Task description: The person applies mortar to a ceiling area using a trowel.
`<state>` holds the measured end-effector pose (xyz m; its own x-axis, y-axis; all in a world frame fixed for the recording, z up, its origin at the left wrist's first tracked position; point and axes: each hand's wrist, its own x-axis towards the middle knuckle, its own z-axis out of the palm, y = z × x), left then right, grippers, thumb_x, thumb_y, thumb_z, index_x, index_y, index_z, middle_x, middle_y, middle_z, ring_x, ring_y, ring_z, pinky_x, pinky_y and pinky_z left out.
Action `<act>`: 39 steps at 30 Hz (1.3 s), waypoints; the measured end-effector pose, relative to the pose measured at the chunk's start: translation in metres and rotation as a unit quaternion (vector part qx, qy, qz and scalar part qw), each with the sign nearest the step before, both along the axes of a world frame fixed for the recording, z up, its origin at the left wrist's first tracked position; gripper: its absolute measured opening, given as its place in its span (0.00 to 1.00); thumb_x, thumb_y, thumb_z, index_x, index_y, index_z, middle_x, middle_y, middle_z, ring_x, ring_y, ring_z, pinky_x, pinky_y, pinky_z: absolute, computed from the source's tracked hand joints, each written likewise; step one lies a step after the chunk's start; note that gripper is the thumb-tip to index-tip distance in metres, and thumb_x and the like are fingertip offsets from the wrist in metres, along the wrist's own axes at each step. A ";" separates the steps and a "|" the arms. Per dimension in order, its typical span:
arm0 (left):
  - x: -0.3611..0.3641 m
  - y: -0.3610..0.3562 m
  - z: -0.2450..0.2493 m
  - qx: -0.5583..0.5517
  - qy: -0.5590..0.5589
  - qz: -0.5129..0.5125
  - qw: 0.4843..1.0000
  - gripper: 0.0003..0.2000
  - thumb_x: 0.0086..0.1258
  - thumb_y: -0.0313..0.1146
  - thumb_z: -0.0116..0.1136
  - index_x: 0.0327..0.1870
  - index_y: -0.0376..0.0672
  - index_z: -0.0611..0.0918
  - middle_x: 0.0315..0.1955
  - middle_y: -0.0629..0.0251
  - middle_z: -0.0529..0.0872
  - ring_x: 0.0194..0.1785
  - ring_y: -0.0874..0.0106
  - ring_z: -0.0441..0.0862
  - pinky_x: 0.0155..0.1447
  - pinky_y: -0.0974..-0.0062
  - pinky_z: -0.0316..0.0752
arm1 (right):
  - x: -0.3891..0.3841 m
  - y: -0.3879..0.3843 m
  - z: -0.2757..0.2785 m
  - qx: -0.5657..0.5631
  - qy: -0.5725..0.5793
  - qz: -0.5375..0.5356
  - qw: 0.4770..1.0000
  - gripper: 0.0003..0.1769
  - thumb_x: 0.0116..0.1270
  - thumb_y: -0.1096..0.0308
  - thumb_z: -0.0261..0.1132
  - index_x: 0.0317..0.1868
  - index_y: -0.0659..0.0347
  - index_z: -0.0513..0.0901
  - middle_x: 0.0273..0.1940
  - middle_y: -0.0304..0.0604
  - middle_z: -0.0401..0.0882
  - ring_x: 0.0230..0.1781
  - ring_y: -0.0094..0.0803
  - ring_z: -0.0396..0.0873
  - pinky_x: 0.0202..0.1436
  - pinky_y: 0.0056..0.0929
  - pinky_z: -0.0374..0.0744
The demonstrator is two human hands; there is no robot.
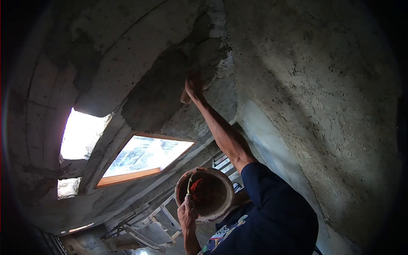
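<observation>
My right hand point(194, 86) is raised against the damp, dark grey plaster patch point(159, 91). Its fingers are closed round a brown, wooden-looking tool point(185, 97); shadow and the hand hide most of the tool's shape. Lower down, my left hand point(187, 213) is closed at the near left side of a round, mortar-stained bucket point(229, 193). From that grip a thin, pale, stick-like piece point(189, 185) rises across the bucket's mouth; its kind cannot be made out. Reddish colour shows inside the bucket, and its depth is dark.
A wood-framed window point(146, 156) sits in the wall at left, beside a bright rough opening point(83, 134) and a smaller one point(68, 188) below. A rough plastered wall point(323, 106) meets the corner at right. Wooden framing point(163, 219) stands below.
</observation>
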<state>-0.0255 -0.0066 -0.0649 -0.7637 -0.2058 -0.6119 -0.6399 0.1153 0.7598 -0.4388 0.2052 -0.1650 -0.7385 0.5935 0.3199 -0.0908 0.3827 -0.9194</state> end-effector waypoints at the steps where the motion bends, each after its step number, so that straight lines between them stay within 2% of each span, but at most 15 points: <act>1: 0.000 0.000 -0.001 0.006 0.000 -0.002 1.000 0.22 0.77 0.48 0.46 0.20 0.47 0.69 0.13 0.78 0.63 0.14 0.85 0.58 0.18 0.82 0.51 | 0.001 -0.001 0.002 0.042 -0.001 -0.016 0.999 0.14 0.69 0.68 0.50 0.44 0.72 0.75 0.39 0.61 0.76 0.41 0.53 0.78 0.45 0.46 0.78; 5: -0.001 0.007 0.002 -0.003 0.008 0.000 1.000 0.22 0.76 0.48 0.47 0.18 0.50 0.68 0.10 0.80 0.61 0.11 0.85 0.57 0.15 0.81 0.50 | 0.011 -0.004 0.017 0.049 -0.017 0.003 0.999 0.13 0.69 0.68 0.52 0.44 0.72 0.73 0.38 0.59 0.75 0.41 0.52 0.78 0.44 0.45 0.78; 7: 0.001 0.007 0.003 -0.009 0.011 -0.009 1.000 0.22 0.77 0.48 0.46 0.18 0.50 0.68 0.10 0.80 0.61 0.11 0.85 0.57 0.16 0.81 0.49 | 0.017 -0.004 0.029 -0.129 -0.049 0.077 0.988 0.13 0.69 0.67 0.52 0.44 0.71 0.73 0.38 0.59 0.74 0.41 0.52 0.78 0.43 0.44 0.78; 8: 0.001 0.008 0.003 -0.009 0.013 -0.009 1.000 0.22 0.77 0.48 0.46 0.18 0.50 0.68 0.10 0.80 0.61 0.11 0.85 0.57 0.16 0.81 0.49 | 0.017 -0.006 0.031 -0.129 -0.047 0.078 0.988 0.13 0.69 0.67 0.52 0.44 0.71 0.73 0.38 0.59 0.74 0.41 0.52 0.78 0.43 0.44 0.78; 11: 0.002 0.009 0.006 -0.030 0.006 -0.005 1.000 0.23 0.77 0.48 0.46 0.18 0.51 0.67 0.10 0.80 0.61 0.11 0.85 0.57 0.16 0.82 0.49 | 0.010 -0.017 0.013 -0.069 -0.004 0.017 0.997 0.14 0.69 0.66 0.53 0.44 0.71 0.73 0.38 0.59 0.74 0.39 0.51 0.79 0.40 0.43 0.79; 13: 0.001 0.011 0.009 -0.031 0.007 -0.007 0.999 0.23 0.77 0.48 0.46 0.17 0.51 0.67 0.10 0.80 0.61 0.11 0.85 0.57 0.16 0.82 0.49 | -0.002 -0.021 -0.002 0.078 0.024 -0.034 0.996 0.22 0.73 0.57 0.50 0.51 0.71 0.69 0.35 0.61 0.77 0.36 0.54 0.80 0.37 0.44 0.80; 14: 0.002 0.010 0.008 -0.031 0.007 -0.006 0.999 0.23 0.77 0.48 0.46 0.17 0.51 0.67 0.10 0.80 0.61 0.11 0.85 0.57 0.16 0.82 0.49 | -0.007 -0.021 -0.008 0.078 0.025 -0.033 0.996 0.22 0.73 0.57 0.50 0.51 0.71 0.69 0.35 0.61 0.77 0.36 0.54 0.80 0.37 0.44 0.80; 16: 0.003 0.007 0.005 -0.036 0.006 -0.009 0.999 0.23 0.77 0.48 0.46 0.17 0.50 0.67 0.10 0.80 0.61 0.11 0.85 0.57 0.15 0.82 0.50 | -0.009 -0.022 -0.010 -0.040 -0.017 0.066 0.997 0.20 0.73 0.59 0.50 0.49 0.71 0.69 0.32 0.58 0.77 0.31 0.53 0.81 0.31 0.42 0.80; 20: 0.004 0.007 0.008 -0.035 0.000 -0.006 0.999 0.22 0.77 0.47 0.46 0.18 0.50 0.68 0.11 0.80 0.61 0.11 0.85 0.57 0.15 0.82 0.50 | 0.006 -0.029 -0.001 -0.146 0.028 0.079 0.986 0.19 0.73 0.60 0.50 0.48 0.72 0.69 0.31 0.59 0.77 0.30 0.52 0.81 0.30 0.42 0.79; 22: 0.005 0.004 0.006 -0.002 0.008 0.002 1.000 0.22 0.77 0.47 0.46 0.18 0.50 0.68 0.11 0.80 0.61 0.11 0.85 0.57 0.15 0.82 0.50 | 0.004 -0.032 -0.005 -0.063 -0.016 0.049 0.997 0.17 0.68 0.67 0.53 0.50 0.74 0.72 0.44 0.66 0.74 0.41 0.57 0.78 0.42 0.43 0.79; 26: 0.006 0.004 0.011 -0.018 0.016 -0.005 1.000 0.22 0.77 0.47 0.45 0.19 0.49 0.69 0.11 0.80 0.61 0.11 0.86 0.57 0.16 0.82 0.50 | 0.006 -0.042 -0.019 0.099 -0.020 0.014 0.995 0.17 0.68 0.68 0.53 0.51 0.74 0.72 0.46 0.66 0.74 0.38 0.60 0.78 0.40 0.42 0.78; 29: 0.007 0.005 0.012 -0.019 0.020 -0.003 1.000 0.22 0.77 0.47 0.46 0.19 0.50 0.69 0.11 0.80 0.61 0.11 0.86 0.57 0.16 0.82 0.50 | 0.020 -0.052 -0.019 0.056 -0.019 0.013 0.998 0.18 0.70 0.66 0.52 0.52 0.74 0.70 0.45 0.67 0.76 0.37 0.62 0.78 0.39 0.43 0.79; 31: 0.006 0.006 0.015 -0.023 0.012 0.006 1.000 0.22 0.77 0.48 0.46 0.19 0.50 0.69 0.11 0.81 0.62 0.11 0.86 0.57 0.16 0.82 0.50 | 0.033 -0.056 -0.013 -0.091 -0.013 0.036 0.995 0.22 0.74 0.58 0.52 0.49 0.74 0.65 0.32 0.71 0.77 0.36 0.64 0.79 0.28 0.47 0.78; 35: 0.007 0.001 0.008 -0.015 0.012 0.000 1.000 0.22 0.77 0.48 0.47 0.19 0.51 0.69 0.11 0.81 0.62 0.11 0.85 0.58 0.16 0.82 0.51 | 0.067 -0.057 -0.010 -0.137 -0.028 0.066 0.988 0.21 0.73 0.57 0.53 0.49 0.71 0.65 0.31 0.68 0.78 0.35 0.65 0.78 0.26 0.46 0.78; 39: 0.007 0.001 0.007 -0.010 0.003 0.000 1.000 0.22 0.77 0.48 0.46 0.18 0.51 0.69 0.11 0.80 0.62 0.11 0.85 0.58 0.16 0.82 0.51 | 0.097 -0.045 -0.030 -0.144 0.004 0.077 0.987 0.20 0.72 0.53 0.55 0.45 0.66 0.68 0.28 0.56 0.78 0.27 0.50 0.81 0.23 0.39 0.76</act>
